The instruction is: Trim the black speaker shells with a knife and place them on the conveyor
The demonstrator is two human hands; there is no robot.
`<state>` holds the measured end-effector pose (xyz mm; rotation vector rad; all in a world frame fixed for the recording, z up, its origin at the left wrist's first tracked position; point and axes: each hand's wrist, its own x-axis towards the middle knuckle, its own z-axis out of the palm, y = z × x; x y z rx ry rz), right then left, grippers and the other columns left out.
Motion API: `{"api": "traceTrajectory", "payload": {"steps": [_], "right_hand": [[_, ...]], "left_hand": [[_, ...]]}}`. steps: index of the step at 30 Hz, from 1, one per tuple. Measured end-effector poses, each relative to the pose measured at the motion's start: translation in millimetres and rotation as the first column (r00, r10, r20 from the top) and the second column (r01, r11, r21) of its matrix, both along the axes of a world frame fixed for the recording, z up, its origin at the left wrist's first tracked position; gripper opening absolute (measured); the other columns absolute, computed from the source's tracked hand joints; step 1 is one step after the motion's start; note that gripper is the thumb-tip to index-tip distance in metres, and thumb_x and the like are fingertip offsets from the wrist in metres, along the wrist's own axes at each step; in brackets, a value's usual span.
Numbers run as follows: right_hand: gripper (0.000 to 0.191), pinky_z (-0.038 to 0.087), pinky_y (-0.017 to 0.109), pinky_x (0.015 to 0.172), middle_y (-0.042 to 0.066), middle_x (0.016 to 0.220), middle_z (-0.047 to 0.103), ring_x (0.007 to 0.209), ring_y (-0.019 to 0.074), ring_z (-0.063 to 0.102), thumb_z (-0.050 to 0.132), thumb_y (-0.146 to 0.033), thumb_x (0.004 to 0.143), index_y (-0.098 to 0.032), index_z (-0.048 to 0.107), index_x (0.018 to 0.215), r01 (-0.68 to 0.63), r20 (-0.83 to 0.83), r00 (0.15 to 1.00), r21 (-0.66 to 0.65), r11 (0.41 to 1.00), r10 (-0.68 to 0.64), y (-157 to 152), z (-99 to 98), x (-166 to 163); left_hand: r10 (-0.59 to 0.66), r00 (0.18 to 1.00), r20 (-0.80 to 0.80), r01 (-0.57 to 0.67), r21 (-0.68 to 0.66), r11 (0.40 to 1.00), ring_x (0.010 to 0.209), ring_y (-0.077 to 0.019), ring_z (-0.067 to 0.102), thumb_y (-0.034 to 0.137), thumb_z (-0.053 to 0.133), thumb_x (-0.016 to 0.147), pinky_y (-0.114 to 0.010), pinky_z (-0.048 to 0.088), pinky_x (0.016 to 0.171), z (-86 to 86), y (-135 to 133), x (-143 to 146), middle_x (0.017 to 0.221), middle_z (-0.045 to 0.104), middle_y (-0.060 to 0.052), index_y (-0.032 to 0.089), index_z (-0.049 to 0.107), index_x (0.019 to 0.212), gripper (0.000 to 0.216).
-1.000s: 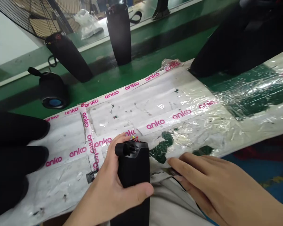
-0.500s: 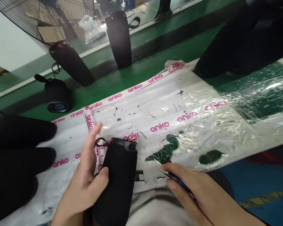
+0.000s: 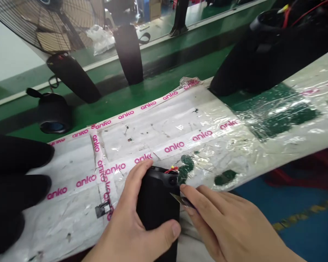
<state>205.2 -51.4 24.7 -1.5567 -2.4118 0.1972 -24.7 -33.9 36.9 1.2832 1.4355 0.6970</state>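
Note:
My left hand (image 3: 142,222) is wrapped round a black cylindrical speaker (image 3: 157,196), its thumb across the near side. The upper end of the speaker shows a dark plastic rim with small red and yellow wires (image 3: 172,169) sticking out. In my right hand (image 3: 221,214) is a small pointed knife (image 3: 177,198), pinched between thumb and fingers. The blade tip lies over the fabric just below the rim; whether it touches I cannot tell. Most of the handle is hidden by the fingers.
White sheeting with pink-printed tape (image 3: 175,146) covers the bench. Dark speakers (image 3: 19,153) lie at the left; others (image 3: 129,54) stand behind on the green surface. Larger black speakers (image 3: 248,58) stand at right. A fan (image 3: 57,22) is at the back left. A small dark part (image 3: 103,209) lies nearby.
My left hand has closed round the speaker, which has moved right. The knife in my right hand has come up against or over the speaker's upper end. The view has shifted slightly.

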Motion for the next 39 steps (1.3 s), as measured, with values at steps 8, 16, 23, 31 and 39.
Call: {"api": "traceTrajectory", "payload": {"steps": [8, 16, 23, 31, 39], "right_hand": [[0.031, 0.04, 0.034, 0.048, -0.004, 0.075, 0.062, 0.049, 0.0168, 0.059, 0.037, -0.011, 0.104, -0.021, 0.053, 0.128, -0.08, 0.032, 0.996, 0.073, 0.994, 0.078, 10, 12.7, 5], [0.047, 0.039, 0.031, 0.048, -0.005, 0.076, 0.065, 0.051, 0.0149, 0.061, 0.04, -0.005, 0.085, -0.023, 0.051, 0.128, -0.113, 0.054, 0.992, 0.038, 0.993, 0.111, 20, 16.6, 5], [0.064, 0.039, 0.032, 0.048, -0.007, 0.077, 0.063, 0.052, 0.0136, 0.06, 0.052, -0.01, 0.073, -0.025, 0.055, 0.135, -0.06, 0.109, 0.992, -0.009, 0.998, 0.06, 13, 19.6, 6], [0.062, 0.03, 0.033, 0.043, -0.008, 0.067, 0.056, 0.041, 0.015, 0.051, 0.057, -0.013, 0.058, -0.028, 0.053, 0.118, -0.041, 0.092, 0.995, 0.003, 0.999, 0.041, 19, 16.7, 6], [0.057, 0.015, 0.035, 0.051, -0.005, 0.07, 0.06, 0.042, 0.0171, 0.053, 0.065, -0.012, 0.067, -0.024, 0.051, 0.12, -0.127, 0.109, 0.985, -0.059, 0.99, 0.133, 29, 1.4, 13]], "left_hand": [[0.051, 0.998, 0.045, -0.052, 0.012, 0.999, 0.156, -0.0448, 0.052, 0.033, 0.091, 0.079, -0.073, 0.034, 0.133, -15.7, -7, 17, 0.166, 0.055, -0.009, 0.038, 0.051, 0.163, 0.093], [-0.005, 0.998, 0.07, 0.006, -0.011, 1.0, 0.151, -0.0445, 0.058, 0.033, 0.087, 0.082, -0.075, 0.034, 0.132, -20.7, -4, 12, 0.158, 0.062, -0.008, 0.042, 0.046, 0.166, 0.094], [-0.055, 0.998, 0.006, 0.055, -0.02, 0.998, 0.157, -0.0457, 0.05, 0.027, 0.088, 0.081, -0.074, 0.031, 0.133, -18.0, -3, 6, 0.17, 0.05, -0.006, 0.046, 0.049, 0.164, 0.094], [-0.118, 0.992, 0.04, 0.119, -0.012, 0.993, 0.148, -0.0434, 0.06, 0.04, 0.091, 0.087, -0.072, 0.029, 0.134, -19.2, 2, 3, 0.163, 0.056, -0.008, 0.045, 0.052, 0.16, 0.083], [-0.098, 0.995, 0.026, 0.1, -0.091, 0.991, 0.15, -0.0455, 0.056, 0.045, 0.087, 0.09, -0.07, 0.039, 0.13, -12.1, 3, 7, 0.167, 0.051, -0.01, 0.043, 0.048, 0.164, 0.084]]}}
